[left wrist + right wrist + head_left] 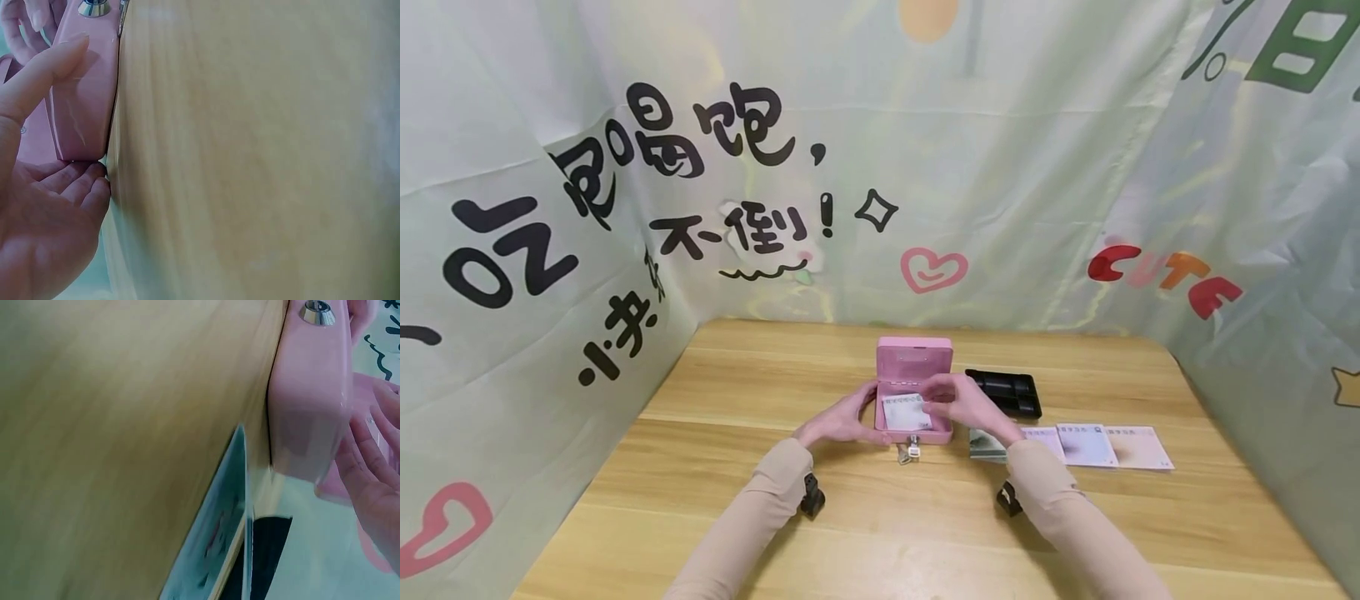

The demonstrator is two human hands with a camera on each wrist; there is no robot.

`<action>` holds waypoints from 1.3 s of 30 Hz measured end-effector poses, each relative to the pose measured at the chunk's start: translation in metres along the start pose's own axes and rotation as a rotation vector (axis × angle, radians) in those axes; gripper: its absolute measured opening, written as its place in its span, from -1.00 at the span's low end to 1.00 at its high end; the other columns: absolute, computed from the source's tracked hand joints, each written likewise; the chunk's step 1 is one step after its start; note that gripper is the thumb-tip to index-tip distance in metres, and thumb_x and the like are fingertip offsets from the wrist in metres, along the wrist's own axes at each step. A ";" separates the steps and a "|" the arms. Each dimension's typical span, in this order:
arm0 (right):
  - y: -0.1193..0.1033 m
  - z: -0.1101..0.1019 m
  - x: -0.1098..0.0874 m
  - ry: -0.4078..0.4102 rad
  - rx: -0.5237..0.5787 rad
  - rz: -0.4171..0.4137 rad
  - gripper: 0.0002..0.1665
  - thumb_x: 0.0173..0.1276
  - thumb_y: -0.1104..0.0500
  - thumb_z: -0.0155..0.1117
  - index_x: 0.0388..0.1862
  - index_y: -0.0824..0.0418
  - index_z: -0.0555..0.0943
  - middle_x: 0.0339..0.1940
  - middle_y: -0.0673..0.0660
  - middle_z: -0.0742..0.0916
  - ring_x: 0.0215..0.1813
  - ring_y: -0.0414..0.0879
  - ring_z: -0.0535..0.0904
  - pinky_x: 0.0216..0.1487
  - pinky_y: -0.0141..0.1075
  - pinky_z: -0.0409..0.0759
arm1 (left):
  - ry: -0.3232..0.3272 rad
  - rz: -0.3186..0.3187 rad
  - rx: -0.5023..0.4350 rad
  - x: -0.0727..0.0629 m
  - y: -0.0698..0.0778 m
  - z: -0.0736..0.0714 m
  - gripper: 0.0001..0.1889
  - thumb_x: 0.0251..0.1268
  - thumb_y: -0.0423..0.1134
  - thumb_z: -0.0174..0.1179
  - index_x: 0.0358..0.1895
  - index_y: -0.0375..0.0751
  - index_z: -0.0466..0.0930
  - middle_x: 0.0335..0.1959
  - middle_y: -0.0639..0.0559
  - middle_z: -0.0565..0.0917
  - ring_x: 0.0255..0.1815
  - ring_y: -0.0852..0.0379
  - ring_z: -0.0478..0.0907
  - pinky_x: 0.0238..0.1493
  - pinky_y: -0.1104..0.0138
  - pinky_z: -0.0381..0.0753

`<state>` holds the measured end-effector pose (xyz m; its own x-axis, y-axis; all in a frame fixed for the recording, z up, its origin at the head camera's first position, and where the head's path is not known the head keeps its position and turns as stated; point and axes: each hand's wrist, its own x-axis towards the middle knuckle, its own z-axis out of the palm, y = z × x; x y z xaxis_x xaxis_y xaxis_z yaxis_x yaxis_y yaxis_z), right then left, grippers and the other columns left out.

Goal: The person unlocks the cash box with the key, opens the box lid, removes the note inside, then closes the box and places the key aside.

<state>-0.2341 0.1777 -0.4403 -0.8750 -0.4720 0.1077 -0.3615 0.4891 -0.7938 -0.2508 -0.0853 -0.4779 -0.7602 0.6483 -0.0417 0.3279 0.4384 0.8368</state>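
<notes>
At the box [934, 437], my left hand [842, 418] grips its corner; my right hand [967, 407], pinch unclear; note [902, 412] likely flimsy, best edge-held.

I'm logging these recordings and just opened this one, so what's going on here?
A person's left hand grips the left front corner of an open pink rectangular box on a light-brown wooden table. The right hand is over the box's opening, by a whitish printed paper slip inside; whether it touches the slip isn't clear. To the box's right are a black plastic tray and a row of pale coloured paper notes.
</notes>
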 end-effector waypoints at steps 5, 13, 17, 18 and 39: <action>0.000 0.007 0.008 -0.053 0.025 -0.004 -0.59 0.29 0.33 0.37 0.09 0.48 0.61 0.01 0.42 0.75 0.07 0.21 0.71 0.17 -0.08 0.74 | -0.004 0.006 -0.008 0.000 0.001 -0.001 0.18 0.06 -0.20 0.52 0.62 -0.28 -0.16 0.64 -0.30 0.05 0.66 -0.21 0.03 0.68 -0.06 0.05; 0.004 0.012 0.015 -0.106 0.054 0.003 -0.59 0.26 0.40 0.38 0.09 0.51 0.60 0.05 0.45 0.74 0.13 0.29 0.68 0.22 0.00 0.71 | -0.003 0.014 0.013 0.001 -0.001 0.000 0.16 0.06 -0.19 0.53 0.62 -0.26 -0.13 0.63 -0.27 0.09 0.65 -0.18 0.06 0.67 -0.07 0.05; 0.003 0.012 0.017 -0.122 0.041 0.009 -0.56 0.25 0.40 0.39 0.12 0.49 0.60 0.07 0.43 0.73 0.15 0.27 0.68 0.24 0.02 0.69 | 0.000 0.008 0.009 0.002 0.000 -0.001 0.16 0.05 -0.19 0.53 0.62 -0.23 -0.13 0.63 -0.25 0.10 0.65 -0.18 0.07 0.67 -0.08 0.07; 0.003 0.012 0.018 -0.124 0.043 0.011 -0.56 0.26 0.40 0.39 0.12 0.49 0.60 0.08 0.43 0.73 0.16 0.27 0.67 0.25 0.02 0.68 | 0.000 0.006 0.010 0.002 0.000 -0.001 0.16 0.06 -0.19 0.53 0.62 -0.23 -0.13 0.63 -0.25 0.10 0.65 -0.18 0.07 0.67 -0.08 0.07; 0.002 0.014 0.026 -0.161 0.034 0.030 -0.57 0.26 0.42 0.36 0.13 0.49 0.59 0.13 0.44 0.71 0.22 0.28 0.64 0.30 0.04 0.65 | 0.001 0.007 -0.003 0.001 0.002 -0.001 0.16 0.07 -0.19 0.52 0.61 -0.32 -0.15 0.63 -0.32 0.08 0.65 -0.23 0.05 0.68 -0.07 0.05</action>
<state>-0.2528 0.1565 -0.4478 -0.8214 -0.5702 -0.0111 -0.3227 0.4807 -0.8153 -0.2511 -0.0846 -0.4762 -0.7580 0.6513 -0.0351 0.3322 0.4319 0.8385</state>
